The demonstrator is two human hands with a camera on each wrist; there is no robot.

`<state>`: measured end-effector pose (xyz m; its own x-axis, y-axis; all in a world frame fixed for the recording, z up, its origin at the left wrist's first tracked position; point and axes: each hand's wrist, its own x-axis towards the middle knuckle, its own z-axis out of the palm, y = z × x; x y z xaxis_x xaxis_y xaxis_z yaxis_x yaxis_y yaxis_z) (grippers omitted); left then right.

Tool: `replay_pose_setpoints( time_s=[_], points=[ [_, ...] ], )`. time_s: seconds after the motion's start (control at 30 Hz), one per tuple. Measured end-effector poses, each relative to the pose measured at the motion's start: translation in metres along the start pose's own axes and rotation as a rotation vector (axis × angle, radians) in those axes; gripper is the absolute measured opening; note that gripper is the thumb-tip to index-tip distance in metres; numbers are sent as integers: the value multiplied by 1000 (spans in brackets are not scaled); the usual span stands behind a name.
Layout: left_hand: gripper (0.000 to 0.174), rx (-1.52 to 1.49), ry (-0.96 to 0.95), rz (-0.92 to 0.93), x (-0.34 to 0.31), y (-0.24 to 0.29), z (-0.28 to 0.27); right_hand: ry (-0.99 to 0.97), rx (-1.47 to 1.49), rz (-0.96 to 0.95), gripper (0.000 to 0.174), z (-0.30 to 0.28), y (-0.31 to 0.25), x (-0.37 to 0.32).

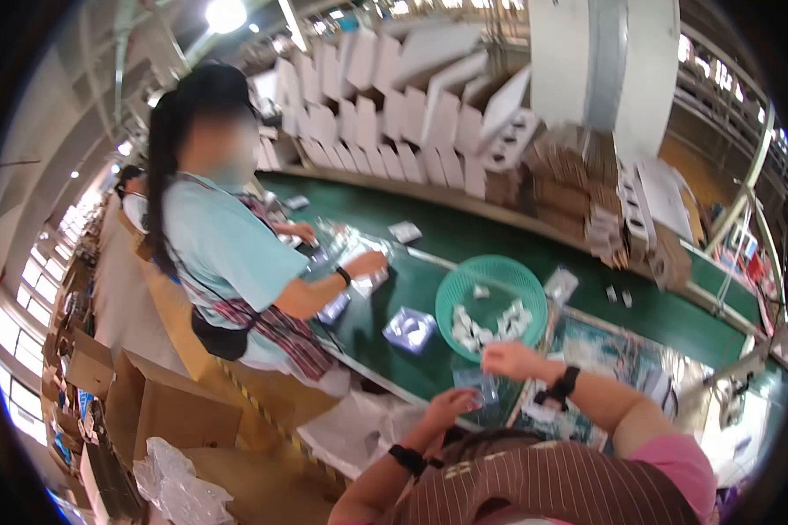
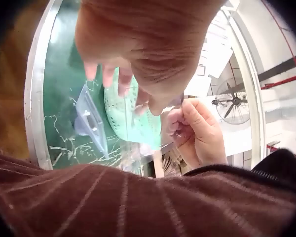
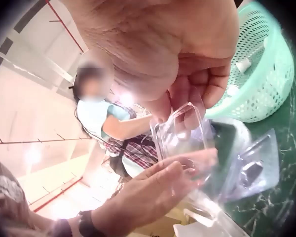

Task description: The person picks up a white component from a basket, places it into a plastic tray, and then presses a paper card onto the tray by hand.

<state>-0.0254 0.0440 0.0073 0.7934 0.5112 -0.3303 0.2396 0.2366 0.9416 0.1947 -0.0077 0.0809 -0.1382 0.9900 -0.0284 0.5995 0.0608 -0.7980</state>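
Note:
Both hands hold a clear plastic blister shell (image 3: 185, 131) in front of the body. My right hand (image 1: 512, 360) pinches its upper edge, the fingertips curled in at the rim in the right wrist view. From below, my left hand (image 3: 143, 192) grips the shell between thumb and outstretched fingers. In the left wrist view the left hand (image 2: 143, 54) fills the top and the right hand (image 2: 200, 133) is curled beside it. Just beyond the hands stands a green perforated basket (image 1: 492, 267) with several small white parts (image 1: 473, 332). Another clear shell (image 1: 409, 330) lies on the green table left of it.
Across the table, to the left, another person (image 1: 236, 236) handles plastic packs (image 1: 363, 262). White cardboard inserts (image 1: 394, 122) stand in rows behind the table. A white bag (image 1: 359, 429) hangs at the near edge, and open cartons (image 1: 179, 407) stand on the floor at left.

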Motion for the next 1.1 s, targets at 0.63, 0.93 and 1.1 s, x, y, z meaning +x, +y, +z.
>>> replay_pose_setpoints(
  time_s=[0.63, 0.93, 1.1],
  points=[
    [32, -802, 177, -180, -1, 6, -56, 169, -595, 548, 25, -22, 140, 154],
    [36, -815, 220, -53, 35, 48, -39, 341, -81, 410, 24, -46, 18, 89],
    [42, -840, 133, 47, 53, 70, -6, 434, -88, 226, 25, -31, -26, 34]
  ],
)
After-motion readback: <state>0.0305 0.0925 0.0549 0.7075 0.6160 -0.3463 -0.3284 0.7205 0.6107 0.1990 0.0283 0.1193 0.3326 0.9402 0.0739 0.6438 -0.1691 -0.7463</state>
